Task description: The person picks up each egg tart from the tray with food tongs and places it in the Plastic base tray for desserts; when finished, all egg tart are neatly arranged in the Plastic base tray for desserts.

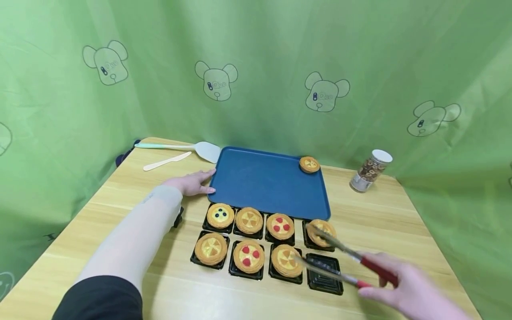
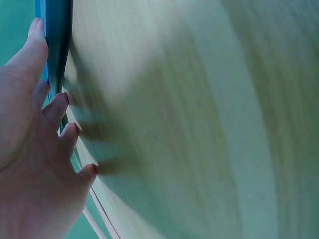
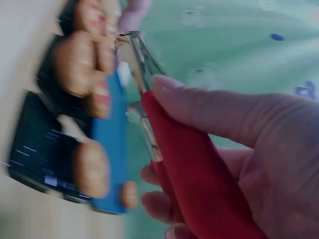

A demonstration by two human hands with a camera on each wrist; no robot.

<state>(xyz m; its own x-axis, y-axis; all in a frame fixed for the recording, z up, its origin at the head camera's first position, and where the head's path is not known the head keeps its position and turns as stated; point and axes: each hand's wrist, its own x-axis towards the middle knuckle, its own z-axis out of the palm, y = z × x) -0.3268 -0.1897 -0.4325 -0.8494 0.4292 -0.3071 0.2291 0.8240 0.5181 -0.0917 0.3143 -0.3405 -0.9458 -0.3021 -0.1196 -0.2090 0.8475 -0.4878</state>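
My left hand touches the left edge of the blue baking tray, fingers extended; in the left wrist view its thumb and fingers are spread at the rim. My right hand grips metal tongs by their red handles. The tongs' arms stand apart. One tip overlaps the egg tart at the right of the back row, the other the egg tart at the right of the front row. Beside that front tart lies a black plastic tray with its ribbed bottom showing.
Several more tarts with fruit toppings sit in black trays before the baking tray. One tart rests at its back right corner. A spatula and a pale knife lie left; a white-lided jar stands right.
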